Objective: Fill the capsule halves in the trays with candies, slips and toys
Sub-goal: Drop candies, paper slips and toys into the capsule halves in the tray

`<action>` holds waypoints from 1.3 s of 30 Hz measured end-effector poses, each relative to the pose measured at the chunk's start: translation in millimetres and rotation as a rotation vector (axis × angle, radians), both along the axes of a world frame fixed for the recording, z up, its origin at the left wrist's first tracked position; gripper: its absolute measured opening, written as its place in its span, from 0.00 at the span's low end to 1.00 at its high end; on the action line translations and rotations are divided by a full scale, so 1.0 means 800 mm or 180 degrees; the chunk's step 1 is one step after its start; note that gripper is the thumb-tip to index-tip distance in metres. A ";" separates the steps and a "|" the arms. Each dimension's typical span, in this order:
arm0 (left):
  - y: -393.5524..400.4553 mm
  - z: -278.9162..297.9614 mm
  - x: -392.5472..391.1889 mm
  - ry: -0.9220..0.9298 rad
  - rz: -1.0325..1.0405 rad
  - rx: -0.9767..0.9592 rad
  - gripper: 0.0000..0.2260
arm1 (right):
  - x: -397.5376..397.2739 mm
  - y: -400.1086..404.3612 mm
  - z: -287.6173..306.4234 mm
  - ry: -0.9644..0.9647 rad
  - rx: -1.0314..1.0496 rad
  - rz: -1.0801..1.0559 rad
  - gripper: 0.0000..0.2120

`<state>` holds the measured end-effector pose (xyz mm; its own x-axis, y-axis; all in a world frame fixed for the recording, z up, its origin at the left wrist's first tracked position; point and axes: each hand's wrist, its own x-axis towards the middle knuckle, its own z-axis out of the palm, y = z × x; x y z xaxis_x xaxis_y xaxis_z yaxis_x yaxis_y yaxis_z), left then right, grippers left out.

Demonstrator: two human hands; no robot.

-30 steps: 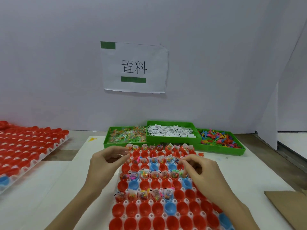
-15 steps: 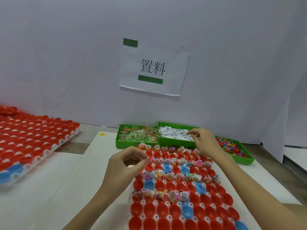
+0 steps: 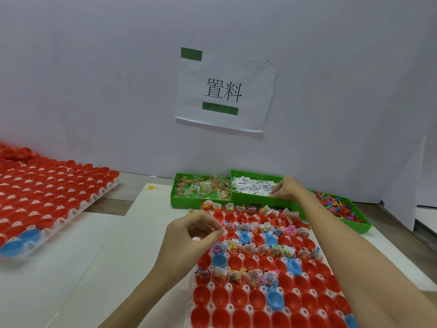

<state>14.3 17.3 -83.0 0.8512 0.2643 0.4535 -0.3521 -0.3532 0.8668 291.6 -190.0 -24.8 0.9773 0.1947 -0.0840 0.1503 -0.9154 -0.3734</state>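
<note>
Right hand point(image 3: 285, 189) fingertips among slips point(image 3: 251, 187)

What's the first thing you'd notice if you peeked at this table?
Bright red cups fill a white tray in front, some stuffed with candy packets and paper slips. At the back sit three green bins; the right hand reaches into the middle one, full of white slips. On the wall hangs a paper sign with green tape.
</note>
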 end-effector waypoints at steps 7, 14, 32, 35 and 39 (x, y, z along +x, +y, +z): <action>-0.002 -0.004 0.002 0.0094 -0.0016 0.0003 0.06 | 0.017 -0.011 -0.019 -0.0208 0.0433 0.0041 0.10; -0.003 -0.003 0.002 0.0157 -0.0015 -0.0007 0.06 | 0.013 -0.023 -0.029 -0.0613 0.0674 0.0180 0.08; -0.006 0.002 -0.003 0.0251 -0.0062 -0.0244 0.10 | -0.023 -0.040 -0.039 -0.1286 0.1626 0.0072 0.09; -0.005 0.002 -0.003 0.0301 -0.0063 -0.0311 0.10 | -0.044 -0.037 -0.028 -0.1279 0.1787 0.0215 0.08; -0.008 0.004 -0.005 0.0360 -0.0168 -0.0414 0.07 | -0.097 -0.030 -0.012 -0.1129 0.1762 0.0597 0.07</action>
<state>10.2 11.2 -79.7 0.9090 0.2682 0.3190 -0.2649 -0.2192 0.9390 214.1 -214.3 -34.7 0.8729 0.2854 0.3958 0.4873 -0.5504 -0.6779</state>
